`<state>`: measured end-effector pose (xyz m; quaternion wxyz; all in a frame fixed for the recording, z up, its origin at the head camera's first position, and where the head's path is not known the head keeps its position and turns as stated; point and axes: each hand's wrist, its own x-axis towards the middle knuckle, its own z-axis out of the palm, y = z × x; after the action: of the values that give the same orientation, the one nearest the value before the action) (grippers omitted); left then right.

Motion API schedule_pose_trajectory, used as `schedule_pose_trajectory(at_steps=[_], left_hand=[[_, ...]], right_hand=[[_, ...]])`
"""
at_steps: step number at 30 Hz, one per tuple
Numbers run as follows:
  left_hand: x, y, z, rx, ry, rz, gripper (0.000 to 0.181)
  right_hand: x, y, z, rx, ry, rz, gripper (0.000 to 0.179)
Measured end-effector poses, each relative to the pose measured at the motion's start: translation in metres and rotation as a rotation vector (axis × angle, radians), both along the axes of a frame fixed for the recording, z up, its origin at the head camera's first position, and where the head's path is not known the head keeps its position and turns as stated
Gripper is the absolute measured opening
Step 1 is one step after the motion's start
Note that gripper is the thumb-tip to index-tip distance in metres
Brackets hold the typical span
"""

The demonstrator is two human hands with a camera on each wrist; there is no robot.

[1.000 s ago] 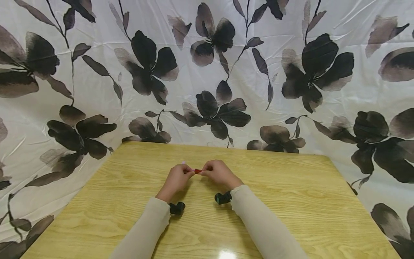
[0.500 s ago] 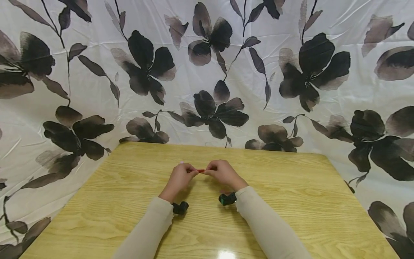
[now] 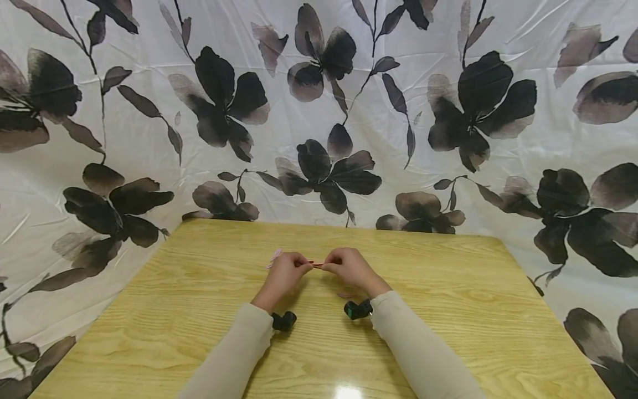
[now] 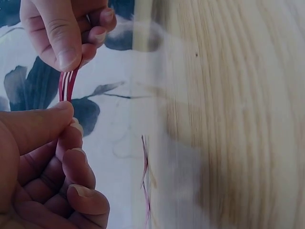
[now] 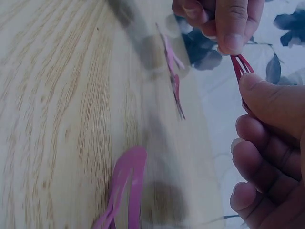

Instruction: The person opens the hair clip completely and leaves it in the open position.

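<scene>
A red snap hair clip point(image 3: 317, 265) is held up between both hands above the far middle of the table. My left hand point(image 3: 283, 274) pinches its left end between thumb and fingers. At the other end, the right hand point(image 3: 351, 270) pinches it the same way. Narrow gaps show between the strips of the clip point(image 4: 66, 86) in the left wrist view. The fingertips cover both of its ends. Lying on the table beyond the left hand are pink hair clips point(image 3: 276, 256). A larger-looking pink hair clip point(image 5: 131, 176) lies below the right hand, partly cut off in the right wrist view.
The light wooden table point(image 3: 199, 321) spreads around both forearms. Behind it hangs a white cloth point(image 3: 413, 33) with a dark flower print. Black wrist cameras point(image 3: 285, 321) sit on the inner side of each wrist.
Both hands have shifted slightly right in the head view, with the red hair clip still between them. It appears more edge-on. More of the pink clips on the table shows.
</scene>
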<state>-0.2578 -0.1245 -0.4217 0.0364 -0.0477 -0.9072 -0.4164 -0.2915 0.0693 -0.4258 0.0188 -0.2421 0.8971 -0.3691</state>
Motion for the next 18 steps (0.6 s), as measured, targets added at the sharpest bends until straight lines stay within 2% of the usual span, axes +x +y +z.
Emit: schedule_pose_trajectory(at_steps=[10, 18], left_hand=[[0.0, 0.012, 0.0, -0.014, 0.012, -0.036, 0.013], [0.0, 0.023, -0.002, -0.041, 0.026, -0.044, 0.013]], right_hand=[[0.002, 0.014, -0.003, -0.012, 0.008, -0.008, 0.017], [0.004, 0.025, -0.006, -0.021, 0.016, -0.054, 0.014]])
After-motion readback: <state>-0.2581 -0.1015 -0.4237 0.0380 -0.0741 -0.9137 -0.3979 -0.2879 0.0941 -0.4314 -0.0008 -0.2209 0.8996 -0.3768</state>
